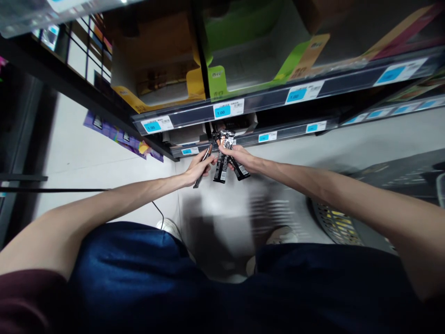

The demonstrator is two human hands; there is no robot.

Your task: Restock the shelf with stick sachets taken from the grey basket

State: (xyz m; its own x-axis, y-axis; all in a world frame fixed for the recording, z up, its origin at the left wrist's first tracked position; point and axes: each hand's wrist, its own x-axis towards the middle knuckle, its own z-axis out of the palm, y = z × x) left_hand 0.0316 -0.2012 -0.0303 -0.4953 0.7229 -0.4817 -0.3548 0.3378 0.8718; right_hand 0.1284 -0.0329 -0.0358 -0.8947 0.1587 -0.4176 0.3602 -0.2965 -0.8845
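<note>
My right hand (238, 156) is closed on a small bunch of dark, silver-printed snack bars (222, 163) held upright in front of the lower shelf (288, 132). My left hand (198, 168) pinches one more dark bar (205, 163), seen edge-on, just left of the bunch. Both hands are nearly touching, stretched out at arm's length. Behind them an open display box (239, 124) sits on the lower shelf.
The upper shelf (271, 95) holds a yellow carton (160, 88) and a green carton (250, 60), with blue price tags along the rails. A dark plastic basket (382, 195) stands on the floor at right. Purple packets (118, 134) hang at left.
</note>
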